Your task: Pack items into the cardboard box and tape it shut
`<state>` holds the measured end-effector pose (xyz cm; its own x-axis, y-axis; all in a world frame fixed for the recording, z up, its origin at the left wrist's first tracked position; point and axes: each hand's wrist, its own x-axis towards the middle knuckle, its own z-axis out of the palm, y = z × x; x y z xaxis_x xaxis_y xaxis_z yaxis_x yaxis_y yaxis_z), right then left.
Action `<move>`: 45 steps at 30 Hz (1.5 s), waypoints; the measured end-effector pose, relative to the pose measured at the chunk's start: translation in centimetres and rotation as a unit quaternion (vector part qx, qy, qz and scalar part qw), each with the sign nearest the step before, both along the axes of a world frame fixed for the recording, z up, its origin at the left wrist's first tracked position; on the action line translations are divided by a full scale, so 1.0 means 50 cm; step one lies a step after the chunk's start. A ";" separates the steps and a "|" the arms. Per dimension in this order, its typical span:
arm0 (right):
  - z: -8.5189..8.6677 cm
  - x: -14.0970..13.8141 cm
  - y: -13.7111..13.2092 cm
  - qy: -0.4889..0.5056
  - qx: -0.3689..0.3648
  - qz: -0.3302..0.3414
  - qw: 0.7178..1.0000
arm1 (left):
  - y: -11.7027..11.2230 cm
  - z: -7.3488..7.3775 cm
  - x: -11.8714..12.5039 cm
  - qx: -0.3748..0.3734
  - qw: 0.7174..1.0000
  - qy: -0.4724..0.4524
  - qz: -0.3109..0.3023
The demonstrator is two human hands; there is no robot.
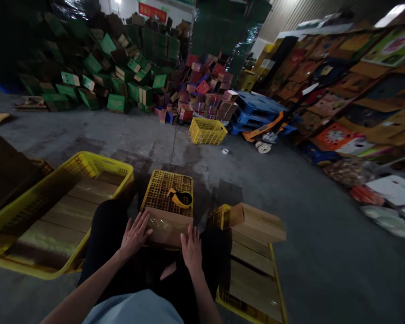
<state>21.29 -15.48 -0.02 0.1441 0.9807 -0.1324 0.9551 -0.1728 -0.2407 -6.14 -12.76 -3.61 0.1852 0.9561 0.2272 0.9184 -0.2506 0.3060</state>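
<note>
A small brown cardboard box (167, 225) with shiny tape on top rests on an upturned yellow crate (162, 186) in front of my knees. My left hand (135, 234) lies flat with spread fingers on the box's left end. My right hand (191, 245) presses flat against its right end. A yellow tape dispenser (180, 198) lies on the crate just behind the box.
A yellow crate (37, 198) holding flat cardboard sits at my left. Another crate (253, 288) with stacked cardboard and a folded box (256, 222) stands at my right. Heaps of green and red boxes (128, 72), a yellow basket (207, 131) and blue pallets (256, 110) line the far floor.
</note>
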 end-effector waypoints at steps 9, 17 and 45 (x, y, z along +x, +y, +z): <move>-0.001 -0.103 0.000 0.018 0.051 0.058 0.997 | -0.029 -0.002 0.049 0.023 0.999 0.022 -0.043; 0.011 -0.205 0.034 0.079 0.014 0.123 0.989 | -0.077 -0.026 0.070 0.047 0.991 0.042 -0.118; -0.023 -0.016 -0.053 0.011 0.081 0.095 0.992 | -0.032 -0.003 -0.014 0.031 0.998 0.043 -0.021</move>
<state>20.52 -18.12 -1.16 -0.0475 0.9985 0.0275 0.9608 0.0532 -0.2720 -6.85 -14.38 -3.77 0.2472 0.9316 0.2665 0.9287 -0.3062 0.2092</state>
